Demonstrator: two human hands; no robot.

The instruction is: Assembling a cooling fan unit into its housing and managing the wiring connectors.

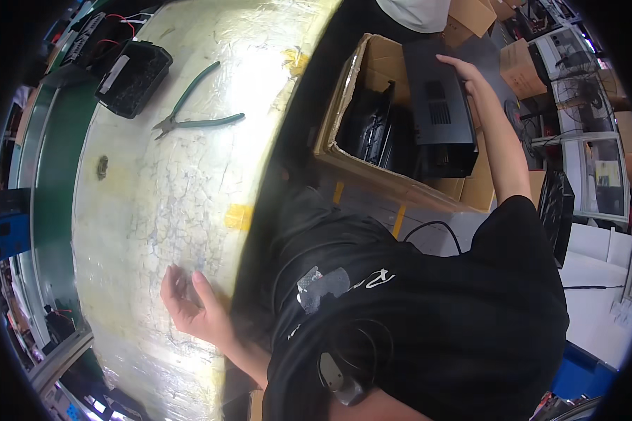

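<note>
1. Black casing (433, 77) w/ vent slots is at R side of open carton (328, 130), upright-ish, tilted. Lower end overlaps carton's near R corner; can't tell if it rests on anything.
2. R hand (465, 74) holds it by upper R edge: one digit laid across the face, others behind, out of sight. Edge hold prob. b/c the panel's too broad to span; far-side grip can't be confirmed.
3. Other dark parts (376, 123) sit in carton's L half, prob. stood on edge to save room. Too dark to count; casing blocks the rest.
4. L hand (198, 309) is empty, fingers loosely curled, thumb well apart. It's over tabletop (123, 238) by the R edge, toward near end; contact unclear. Maybe there for balance during the R-side reach.
5. Green-handled cutters (205, 123) lie splayed toward tabletop's far end, prob. parked within reach.
6. Black bin (137, 78) at tabletop's far L corner; contents n/a from here.
7. Carton's R wall mostly hidden by casing + forearm. Bg shelving warped at rim, details illegible.
</note>
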